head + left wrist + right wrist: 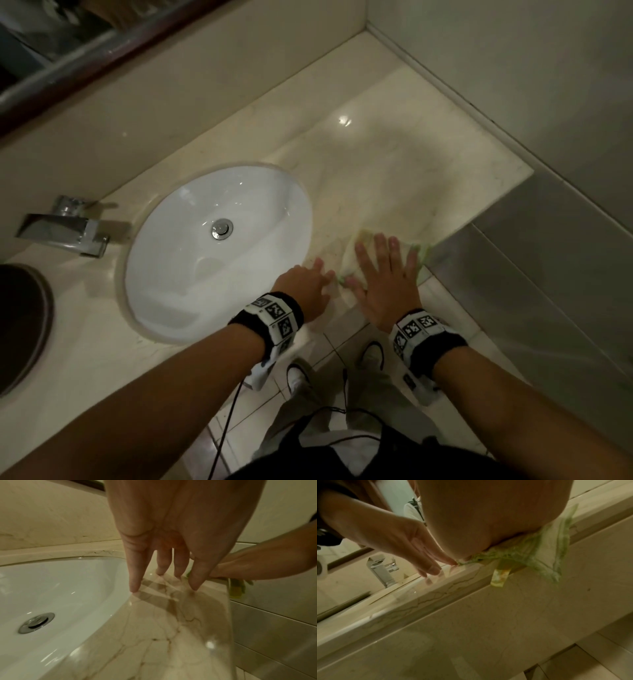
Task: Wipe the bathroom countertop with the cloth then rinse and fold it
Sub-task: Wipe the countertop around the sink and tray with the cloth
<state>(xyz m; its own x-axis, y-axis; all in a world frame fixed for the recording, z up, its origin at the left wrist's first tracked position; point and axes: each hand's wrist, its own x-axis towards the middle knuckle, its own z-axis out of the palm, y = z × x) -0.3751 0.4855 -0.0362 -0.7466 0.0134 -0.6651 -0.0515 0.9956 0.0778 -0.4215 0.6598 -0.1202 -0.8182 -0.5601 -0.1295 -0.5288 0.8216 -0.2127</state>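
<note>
Marble-veined table (394,164) carries a pale cloth (354,257) with green edging at its front edge, right of the white sink (191,274). The right hand (385,277) presses it flat, fingers straight and spread; the left hand (303,286) rests straight fingertips just beside it.

The counter (394,164) is seen as polished, veined marble, glossy enough to mirror a light. The sink (205,260) is made of smooth, shiny white ceramic. The faucet (65,229) and drain (222,229) are finished in bright chrome. The cloth (544,547) is soft, thin fabric, edged in green.
</note>
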